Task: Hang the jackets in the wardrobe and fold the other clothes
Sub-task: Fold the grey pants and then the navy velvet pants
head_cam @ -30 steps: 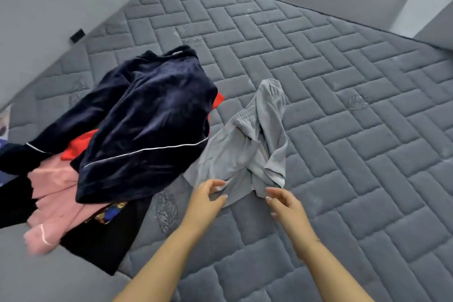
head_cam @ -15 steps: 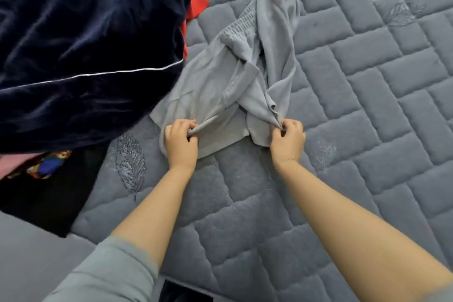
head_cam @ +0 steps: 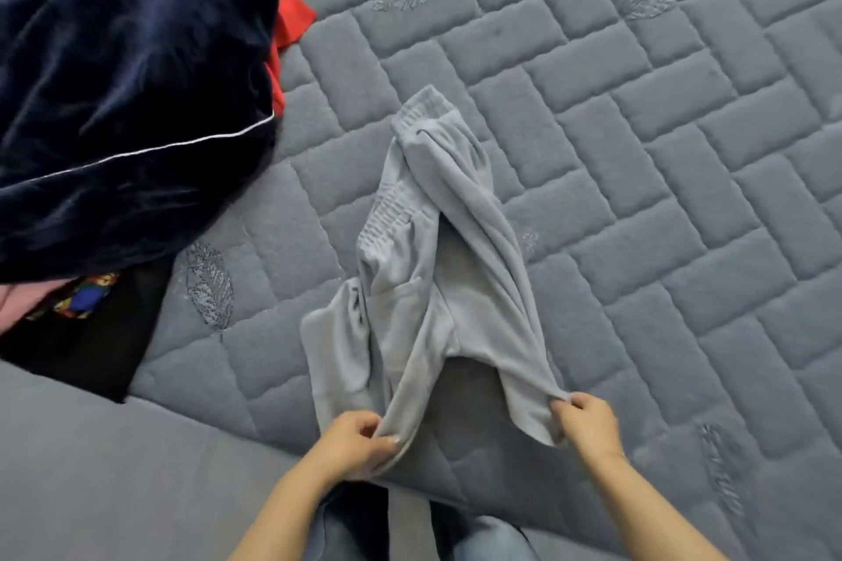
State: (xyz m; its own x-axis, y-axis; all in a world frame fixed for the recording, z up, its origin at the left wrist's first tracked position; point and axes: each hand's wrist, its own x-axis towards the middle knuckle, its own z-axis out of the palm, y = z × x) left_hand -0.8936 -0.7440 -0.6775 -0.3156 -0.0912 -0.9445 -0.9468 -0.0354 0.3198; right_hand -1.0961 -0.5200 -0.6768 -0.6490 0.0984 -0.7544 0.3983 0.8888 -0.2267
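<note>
Each hand, left hand (head_cam: 353, 446) and right hand (head_cam: 585, 421), pinches a leg hem of the limp, light grey knit shorts (head_cam: 433, 287), which look likeliest to fold cleanly if held by their ribbed waistband.

We're pinching grey shorts (head_cam: 437, 287) w/ left hand (head_cam: 355, 442) & right hand (head_cam: 585, 421), shorts lying twisted on quilted mattress (head_cam: 660, 196), navy jacket (head_cam: 127, 96) sitting atop clothes pile at left
</note>
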